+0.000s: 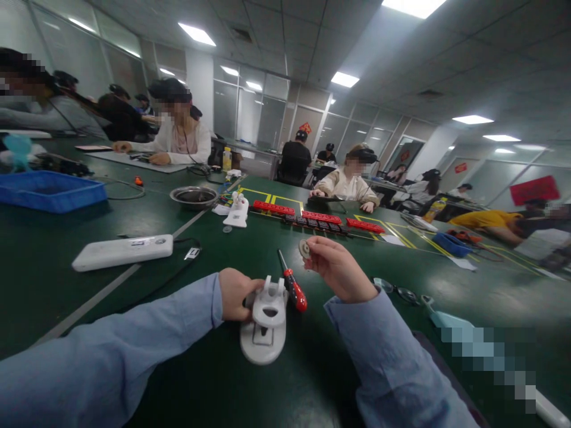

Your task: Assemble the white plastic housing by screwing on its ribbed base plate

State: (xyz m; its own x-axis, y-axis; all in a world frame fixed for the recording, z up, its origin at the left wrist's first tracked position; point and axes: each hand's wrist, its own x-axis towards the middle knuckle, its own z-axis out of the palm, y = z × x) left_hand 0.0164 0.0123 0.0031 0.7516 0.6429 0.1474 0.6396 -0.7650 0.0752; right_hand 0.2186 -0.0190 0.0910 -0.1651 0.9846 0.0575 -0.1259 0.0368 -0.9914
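Note:
My left hand (238, 292) grips the upper left side of a white plastic stand (263, 352) with a rounded base, an oval opening and two prongs on top. The base rests on the green table. Raised above the table, my right hand (336, 267) pinches a small pale round disc (304, 248) between thumb and fingers; its exact kind I cannot make out. Between my hands lies a screwdriver (295, 290) with a red and black handle, its shaft pointing away from me. Farther back stands another white plastic piece (238, 211) with a knobbed top.
A white power bank-like box (122, 252), a metal bowl (194, 195) and a blue tray (51, 191) are on the left. Red and black strips (321, 217) lie ahead. Eyeglasses (397, 291) are near my right sleeve. A co-worker (350, 178) sits across the table.

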